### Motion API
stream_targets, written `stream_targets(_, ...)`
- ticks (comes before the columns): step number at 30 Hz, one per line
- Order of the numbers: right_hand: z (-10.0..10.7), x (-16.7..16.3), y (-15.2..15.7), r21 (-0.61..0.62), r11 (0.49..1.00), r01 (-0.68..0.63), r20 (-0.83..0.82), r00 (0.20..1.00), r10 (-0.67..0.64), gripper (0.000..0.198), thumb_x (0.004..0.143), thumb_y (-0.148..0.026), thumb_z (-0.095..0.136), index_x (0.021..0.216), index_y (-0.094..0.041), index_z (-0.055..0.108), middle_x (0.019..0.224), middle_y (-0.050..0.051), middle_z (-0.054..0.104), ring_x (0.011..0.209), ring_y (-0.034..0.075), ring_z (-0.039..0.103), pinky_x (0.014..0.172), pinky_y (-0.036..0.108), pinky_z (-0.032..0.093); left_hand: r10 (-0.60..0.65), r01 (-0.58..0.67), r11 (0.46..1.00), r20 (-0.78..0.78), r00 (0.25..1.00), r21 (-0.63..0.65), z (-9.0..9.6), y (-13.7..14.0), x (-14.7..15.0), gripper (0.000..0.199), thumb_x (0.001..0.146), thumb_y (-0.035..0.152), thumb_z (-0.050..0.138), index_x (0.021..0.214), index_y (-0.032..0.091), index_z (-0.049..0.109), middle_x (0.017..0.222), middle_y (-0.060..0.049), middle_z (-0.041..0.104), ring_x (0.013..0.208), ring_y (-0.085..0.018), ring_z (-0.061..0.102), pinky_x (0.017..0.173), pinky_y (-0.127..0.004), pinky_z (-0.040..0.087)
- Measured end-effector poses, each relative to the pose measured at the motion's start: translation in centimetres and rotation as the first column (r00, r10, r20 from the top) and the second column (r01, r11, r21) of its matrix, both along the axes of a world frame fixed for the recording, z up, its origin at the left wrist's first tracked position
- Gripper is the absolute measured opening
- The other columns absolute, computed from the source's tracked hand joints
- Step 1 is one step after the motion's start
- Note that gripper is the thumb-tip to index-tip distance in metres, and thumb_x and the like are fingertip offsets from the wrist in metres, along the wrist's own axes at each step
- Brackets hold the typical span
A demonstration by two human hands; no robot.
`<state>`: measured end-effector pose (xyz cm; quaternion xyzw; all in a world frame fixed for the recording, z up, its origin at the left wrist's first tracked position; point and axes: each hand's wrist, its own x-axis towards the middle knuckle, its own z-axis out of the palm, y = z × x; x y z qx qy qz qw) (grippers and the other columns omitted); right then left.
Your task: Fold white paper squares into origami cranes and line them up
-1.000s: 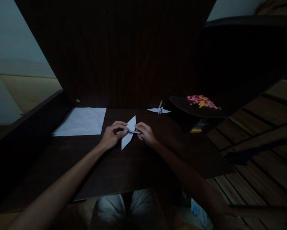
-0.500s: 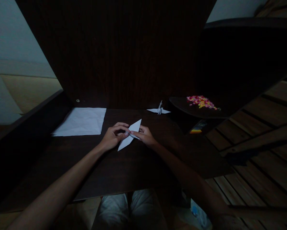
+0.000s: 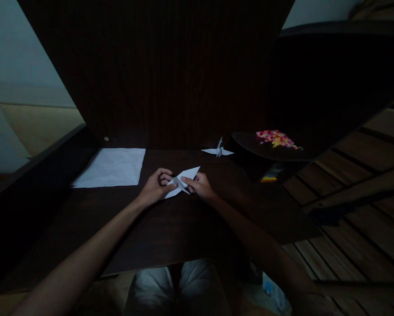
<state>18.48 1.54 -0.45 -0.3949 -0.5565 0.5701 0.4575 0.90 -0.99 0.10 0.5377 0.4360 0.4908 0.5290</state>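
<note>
A folded white paper crane (image 3: pixel 190 173) is held between both hands over the dark desk, its pointed wings spread diagonally. My left hand (image 3: pixel 157 186) pinches its left side, thumb on top and the other fingers curled. From the right, my right hand (image 3: pixel 200 186) grips the other side with the thumb laid across the paper. Part of the paper is hidden by the fingers. Farther back on the desk stands a second white paper crane (image 3: pixel 218 152), touched by neither hand.
White paper sheets (image 3: pixel 113 167) lie at the left on the dark desk (image 3: pixel 157 241). A corner shelf (image 3: pixel 249 145) on the right holds a heap of small pink and yellow pieces (image 3: pixel 277 138). Below it sits a small box with a yellow stripe (image 3: pixel 269 178). Wooden slats (image 3: pixel 364 202) are at right.
The paper crane has turned clockwise a little and its upper tip has shifted right. My left fingers have drawn back and curled; the right thumb has moved off the centre fold.
</note>
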Motion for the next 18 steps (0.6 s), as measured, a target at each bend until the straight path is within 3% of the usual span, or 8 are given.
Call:
stream_targets(8, 0.29, 0.30, -0.38, 0.056, 0.990, -0.128, 0.079, 0.989, 0.123, 0.037, 0.066, -0.049, 0.073, 0.064, -0.015, 0.060, 0.045, -0.005, 0.049, 0.037, 0.006, 0.038, 0.036, 0.020, 0.026, -0.042, 0.043, 0.999, 0.037, 0.998, -0.025, 0.06, -0.26, 0.22, 0.051, 0.055, 0.027, 0.084, 0.089, 0.020, 0.046, 0.063, 0.008, 0.057, 0.056, -0.008, 0.055, 0.054, -0.020, 0.041)
stream_targets(13, 0.29, 0.34, -0.45, 0.094, 0.992, -0.083, 0.087, 0.993, 0.075, 0.039, 0.067, -0.050, 0.073, 0.058, -0.016, 0.055, 0.042, -0.006, 0.046, 0.038, 0.007, 0.038, 0.038, 0.021, 0.027, -0.028, 0.030, 0.997, 0.023, 0.999, -0.069, 0.13, -0.29, 0.25, 0.048, 0.054, 0.031, 0.085, 0.085, 0.019, 0.050, 0.063, 0.006, 0.059, 0.055, -0.010, 0.057, 0.052, -0.021, 0.043)
stream_targets(18, 0.26, 0.35, -0.39, 0.132, 0.991, -0.034, 0.084, 0.996, 0.023, 0.040, 0.069, -0.051, 0.071, 0.055, -0.017, 0.053, 0.040, -0.006, 0.044, 0.038, 0.007, 0.038, 0.040, 0.022, 0.029, -0.138, 0.128, 0.984, -0.081, 0.987, -0.124, 0.61, -0.61, 0.20, 0.034, 0.062, 0.043, 0.079, 0.074, 0.016, 0.061, 0.066, 0.000, 0.064, 0.056, -0.014, 0.058, 0.051, -0.025, 0.047)
